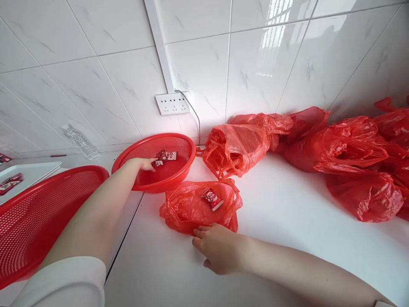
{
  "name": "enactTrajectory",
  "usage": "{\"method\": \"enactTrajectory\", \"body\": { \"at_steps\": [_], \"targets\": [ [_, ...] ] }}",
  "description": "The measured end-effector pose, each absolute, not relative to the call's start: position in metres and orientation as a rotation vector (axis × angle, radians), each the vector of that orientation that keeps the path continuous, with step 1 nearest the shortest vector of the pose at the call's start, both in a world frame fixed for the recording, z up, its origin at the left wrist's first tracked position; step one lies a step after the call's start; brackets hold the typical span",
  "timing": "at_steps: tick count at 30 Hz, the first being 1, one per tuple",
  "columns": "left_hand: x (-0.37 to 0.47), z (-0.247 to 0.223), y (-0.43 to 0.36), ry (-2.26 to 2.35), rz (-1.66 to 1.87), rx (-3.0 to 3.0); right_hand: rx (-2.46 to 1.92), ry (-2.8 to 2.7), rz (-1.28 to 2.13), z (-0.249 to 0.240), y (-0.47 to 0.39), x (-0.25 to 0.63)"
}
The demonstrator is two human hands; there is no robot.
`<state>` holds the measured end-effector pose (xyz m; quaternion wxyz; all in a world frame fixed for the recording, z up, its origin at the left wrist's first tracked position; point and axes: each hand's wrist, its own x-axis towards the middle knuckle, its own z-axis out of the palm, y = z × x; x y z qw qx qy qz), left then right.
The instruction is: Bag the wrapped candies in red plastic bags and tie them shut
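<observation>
My left hand (143, 164) reaches into a round red mesh basket (187, 170), its finger and thumb apart at the edge of small red-and-white snack packets (159, 163). A cream and red packet (171, 156) lies just beyond them. In front of me a red plastic bag (188, 204) lies with its mouth open, one red-and-white packet (211, 199) inside. My right hand (219, 249) is at the bag's near rim, fingertips touching the plastic and the thumb held away from it.
A longer red mesh basket (79, 175) stands at the left, beside a white tray (28, 175) with red packets. Several filled red bags (345, 145) line the wall on the right. A clear plastic container (81, 143) and a wall socket (172, 104) with a cable are behind.
</observation>
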<state>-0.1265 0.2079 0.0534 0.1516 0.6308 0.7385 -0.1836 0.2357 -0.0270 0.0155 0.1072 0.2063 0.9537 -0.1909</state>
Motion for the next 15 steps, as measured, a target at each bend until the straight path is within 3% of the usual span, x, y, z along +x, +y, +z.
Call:
{"method": "enactTrajectory", "body": {
  "at_steps": [15],
  "targets": [
    [-0.128, 0.041, 0.210, 2.253, -0.359, 1.868, 0.620, 2.803, -0.546, 0.012, -0.026, 0.234]
  ]
}}
